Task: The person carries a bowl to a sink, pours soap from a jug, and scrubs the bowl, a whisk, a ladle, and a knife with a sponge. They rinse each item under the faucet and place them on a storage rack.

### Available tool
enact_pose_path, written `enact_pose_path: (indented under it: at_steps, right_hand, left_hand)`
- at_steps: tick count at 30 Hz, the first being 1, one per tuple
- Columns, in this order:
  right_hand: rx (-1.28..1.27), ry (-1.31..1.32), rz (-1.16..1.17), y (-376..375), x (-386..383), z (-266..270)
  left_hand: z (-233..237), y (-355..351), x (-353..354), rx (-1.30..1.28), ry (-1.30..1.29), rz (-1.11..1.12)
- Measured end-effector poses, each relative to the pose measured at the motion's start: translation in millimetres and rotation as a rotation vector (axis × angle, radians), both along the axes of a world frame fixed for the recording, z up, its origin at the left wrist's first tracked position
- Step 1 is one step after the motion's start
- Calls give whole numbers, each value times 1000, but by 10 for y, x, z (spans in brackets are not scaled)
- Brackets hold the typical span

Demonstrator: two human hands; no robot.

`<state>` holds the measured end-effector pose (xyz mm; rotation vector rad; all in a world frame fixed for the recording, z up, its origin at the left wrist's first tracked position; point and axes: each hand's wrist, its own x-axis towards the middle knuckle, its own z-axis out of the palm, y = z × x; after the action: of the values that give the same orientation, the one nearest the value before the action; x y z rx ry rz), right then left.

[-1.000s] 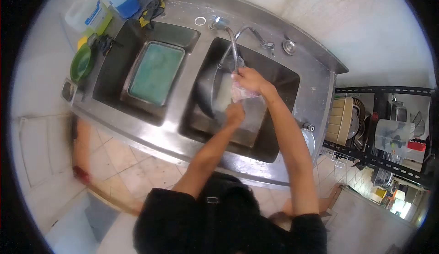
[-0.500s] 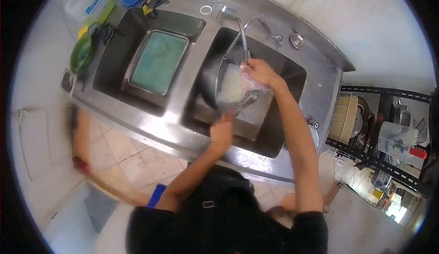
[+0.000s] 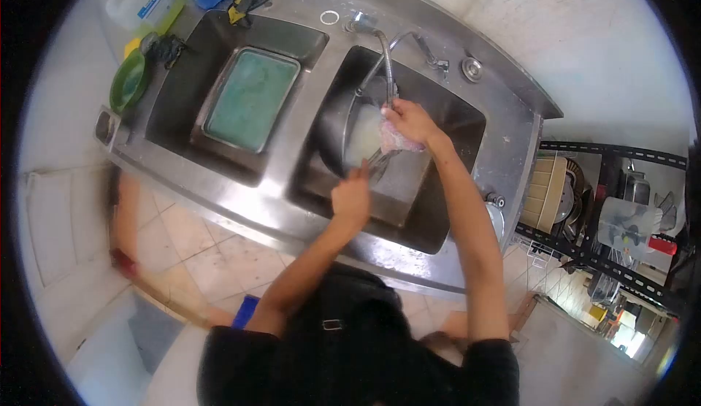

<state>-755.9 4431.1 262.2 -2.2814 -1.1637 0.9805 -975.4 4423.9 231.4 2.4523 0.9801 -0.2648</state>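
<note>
Pink scrubbing cloth (image 3: 400, 140) is bunched in the right hand (image 3: 410, 120), which is closed around it. That arm reaches forward over the steel sink basin (image 3: 449, 187), under the flexible metal faucet hose (image 3: 381, 59). The left hand (image 3: 352, 196), elbow bent, is curled on a metal utensil (image 3: 380, 160) beside the foamy dark round pan (image 3: 332, 134).

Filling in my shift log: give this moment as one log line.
left hand: grips thin metal utensil | right hand: holds pink scrub cloth at its tip | place: right steel sink basin, over round dark pan
</note>
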Motion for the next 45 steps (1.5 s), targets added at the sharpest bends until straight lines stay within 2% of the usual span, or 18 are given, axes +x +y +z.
enact_pose_path:
  at_steps: [5, 8, 14, 16, 19, 23, 25, 26, 28, 29, 32, 34, 35, 37, 41, 43, 44, 45]
  right_hand:
    - [120, -91, 56, 9, 1, -185]
    - [94, -97, 71, 30, -19, -186]
    - [72, -46, 17, 41, -45, -186]
    - [80, -57, 23, 52, -39, -205]
    - [68, -46, 27, 60, -54, -128]
    - [33, -93, 79, 71, -61, -90]
    - [55, -111, 78, 57, -39, -180]
    - [79, -130, 74, 47, -27, -219]
    - [98, -108, 65, 32, 1, -239]
    - [120, -83, 53, 17, 0, -253]
    - [86, -12, 41, 8, 34, -196]
    - [54, -28, 68, -3, 126, -264]
    - [19, -59, 74, 5, 149, -299]
    - [-25, -14, 51, 34, 96, -116]
    - [-37, 1, 29, 38, 64, -24]
    - [-49, -7, 24, 41, 37, 11]
    - [-54, -12, 20, 35, 32, 20]
    - [-55, -19, 14, 29, 53, -26]
  left_hand:
    - [29, 45, 132, 53, -2, -23]
    - [-48, 30, 246, -44, 50, 23]
    - [-213, 10, 386, -72, -98, 101]
    - [-302, 32, 446, -98, -43, 1]
    - [-556, -17, 585, -118, -84, 23]
    - [-1215, -83, 823, -146, -153, -6]
    - [-1477, -11, 999, -1435, -222, 587]
    - [-1634, 1, 1007, -1438, -222, 591]
    - [-1861, 29, 961, -2166, -512, 959]
    - [-1836, 10, 930, -2165, -516, 970]
    - [-1499, 64, 773, -1943, -469, 1079]
    - [-1114, -30, 436, -1964, -458, 949]
    - [-932, -48, 280, -1959, -467, 966]
    - [-622, -104, -23, -1863, -339, 902]
    - [-308, -229, -444, -1753, -283, 820]
    - [-183, -230, -604, -1556, -183, 614]
    - [-181, -272, -617, -1562, -180, 608]
    - [-195, -302, -605, -1092, -224, 388]
